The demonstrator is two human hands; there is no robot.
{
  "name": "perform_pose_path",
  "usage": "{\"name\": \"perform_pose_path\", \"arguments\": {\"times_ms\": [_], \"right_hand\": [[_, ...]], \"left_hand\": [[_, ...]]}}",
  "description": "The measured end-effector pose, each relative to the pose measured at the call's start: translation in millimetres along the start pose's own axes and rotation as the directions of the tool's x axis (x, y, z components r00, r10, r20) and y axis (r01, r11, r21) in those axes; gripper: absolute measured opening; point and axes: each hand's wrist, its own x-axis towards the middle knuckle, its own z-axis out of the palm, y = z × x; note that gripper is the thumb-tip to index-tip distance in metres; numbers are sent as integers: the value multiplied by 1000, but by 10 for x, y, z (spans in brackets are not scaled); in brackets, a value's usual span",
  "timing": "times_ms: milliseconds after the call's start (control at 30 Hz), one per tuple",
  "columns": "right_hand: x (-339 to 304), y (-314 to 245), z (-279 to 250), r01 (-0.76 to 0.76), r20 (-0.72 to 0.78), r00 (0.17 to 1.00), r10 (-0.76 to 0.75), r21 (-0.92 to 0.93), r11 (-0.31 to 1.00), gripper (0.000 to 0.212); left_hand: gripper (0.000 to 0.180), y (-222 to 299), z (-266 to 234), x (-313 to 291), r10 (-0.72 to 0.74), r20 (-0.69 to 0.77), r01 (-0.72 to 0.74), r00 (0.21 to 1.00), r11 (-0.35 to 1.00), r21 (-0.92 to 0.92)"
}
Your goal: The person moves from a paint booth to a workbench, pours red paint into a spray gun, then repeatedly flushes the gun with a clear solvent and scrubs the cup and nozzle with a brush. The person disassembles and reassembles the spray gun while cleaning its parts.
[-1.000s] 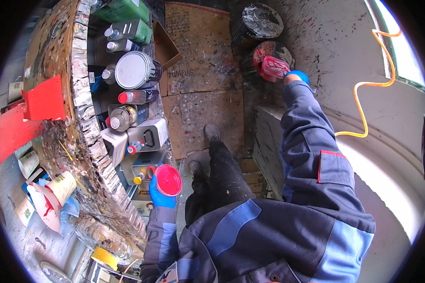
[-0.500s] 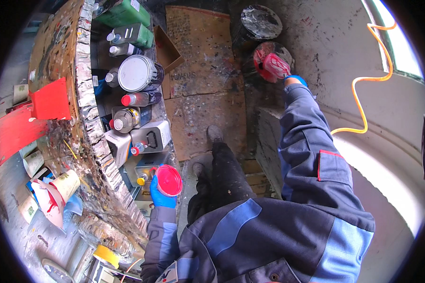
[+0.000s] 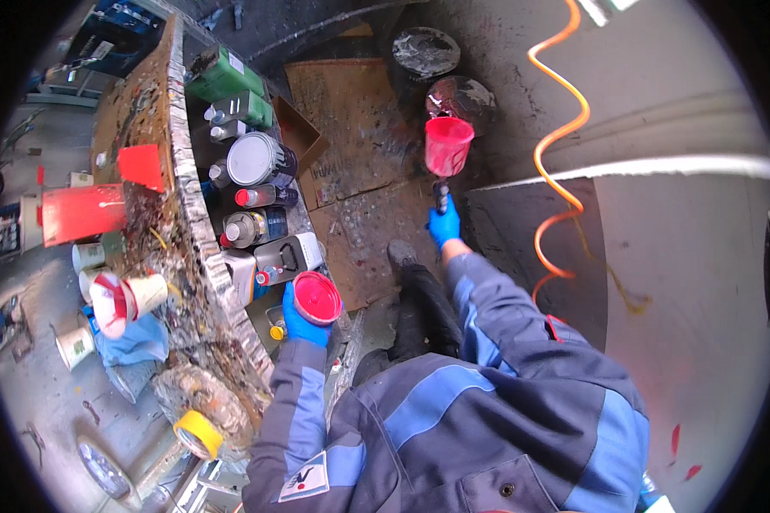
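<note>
My right hand (image 3: 444, 224), in a blue glove, is closed around the dark handle of a paint spray gun (image 3: 441, 196). Its cup (image 3: 448, 147) is smeared inside and out with red paint, and most of the gun's body is hidden. My left hand (image 3: 304, 323), gloved in blue too, grips a round lid (image 3: 317, 297) coated in red, face up beside the shelf of cans. Beyond the cup stands a drum (image 3: 462, 101) with a red-stained top.
Left of me runs a paint-crusted bench (image 3: 205, 265) with paper cups (image 3: 150, 293) and yellow tape (image 3: 198, 434). Its lower shelf bears a white-lidded tub (image 3: 252, 159) and several cans. An orange coiled hose (image 3: 546, 158) hangs at right; cardboard (image 3: 359, 227) covers the floor.
The spray gun has come back from over the red-stained drum toward me, and its cup now points upward. My left hand still holds the lid. The view has shifted.
</note>
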Motion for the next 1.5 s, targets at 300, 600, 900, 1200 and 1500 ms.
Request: {"name": "perform_pose_path", "arguments": {"times_ms": [300,600,900,1200,1500], "right_hand": [[-2486,-556,-697,472,-15,881,-473,-27,881,48],[-3706,-288,-1643,304,-233,945,-231,357,883,45],[-5013,-48,-2873,232,-476,879,-24,384,894,59],[-7198,844,-3581,326,-800,536,-270,-99,940,66],[-9175,1915,-2985,197,-930,203,306,345,918,48]], "left_hand": [[55,-171,217,14,-154,174,137,973,985,104],[67,-1018,899,-656,-512,454,334,729,846,417],[68,-2269,1066,-1937,-845,440,374,303,530,761],[67,-3791,-379,-3424,-997,41,-122,61,33,992],[43,-4840,-2065,-4687,-851,-484,-216,-204,-444,870]]}}
